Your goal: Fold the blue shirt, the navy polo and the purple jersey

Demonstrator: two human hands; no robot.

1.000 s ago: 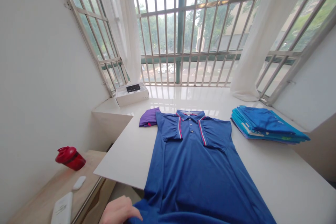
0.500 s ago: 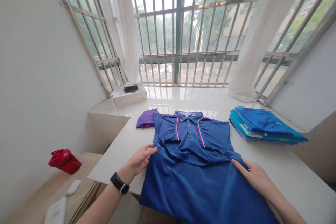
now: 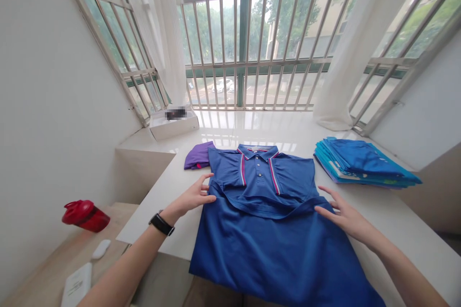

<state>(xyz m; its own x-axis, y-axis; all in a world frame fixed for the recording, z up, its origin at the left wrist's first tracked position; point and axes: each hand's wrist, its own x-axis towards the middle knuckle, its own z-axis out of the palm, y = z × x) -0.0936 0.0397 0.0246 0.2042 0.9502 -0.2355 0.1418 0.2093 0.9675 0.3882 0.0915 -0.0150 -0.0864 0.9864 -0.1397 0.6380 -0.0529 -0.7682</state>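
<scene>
A blue polo shirt (image 3: 273,244) lies spread on the white table (image 3: 163,223), collar towards the window. Its sleeves are folded in over the chest, showing red and white striped cuffs. A loose fold of cloth crosses its middle, and the lower part hangs over the front edge. At the fold's left end is my left hand (image 3: 194,195), thumb and fingers apart, the thumb tip against the cloth. My right hand (image 3: 338,210) is at the fold's right end, likewise spread, its thumb over the shirt's edge. Neither hand grips the cloth.
A stack of folded blue clothes (image 3: 363,163) lies at the right, a folded purple cloth (image 3: 197,156) at the shirt's left shoulder. A white box (image 3: 175,127) stands on the sill. Lower left, a wooden surface holds a red shaker bottle (image 3: 86,216) and two small white objects.
Both hands have let go of the shirt's sides and their fingers have spread. The fold of cloth now rests on the shirt. The view has tipped slightly downward.
</scene>
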